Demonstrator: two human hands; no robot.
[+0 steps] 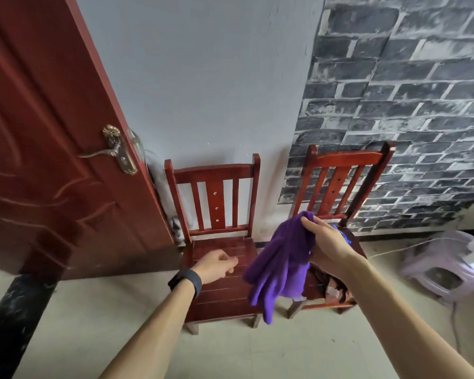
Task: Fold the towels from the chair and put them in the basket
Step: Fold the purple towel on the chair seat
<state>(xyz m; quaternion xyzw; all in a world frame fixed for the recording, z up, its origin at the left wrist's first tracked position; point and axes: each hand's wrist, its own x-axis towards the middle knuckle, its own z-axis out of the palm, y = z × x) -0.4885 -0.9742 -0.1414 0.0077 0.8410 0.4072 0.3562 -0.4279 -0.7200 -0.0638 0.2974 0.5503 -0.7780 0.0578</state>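
My right hand point(327, 243) grips a purple towel point(281, 265) by its upper edge, and the cloth hangs crumpled in the air between two red wooden chairs. The right chair point(342, 181) carries more cloth on its seat, a dark brown piece point(327, 285) and a bit of blue point(344, 235), mostly hidden behind my hand and the towel. My left hand point(216, 266), with a black band on the wrist, hovers over the bare seat of the left chair point(216, 198); its fingers are loosely curled and hold nothing. No basket is in view.
A dark red door point(52, 149) stands ajar at the left, close to the left chair. A pale plastic stool point(443, 266) sits at the right by the brick-patterned wall. A thin cord point(389, 251) runs along the tiled floor.
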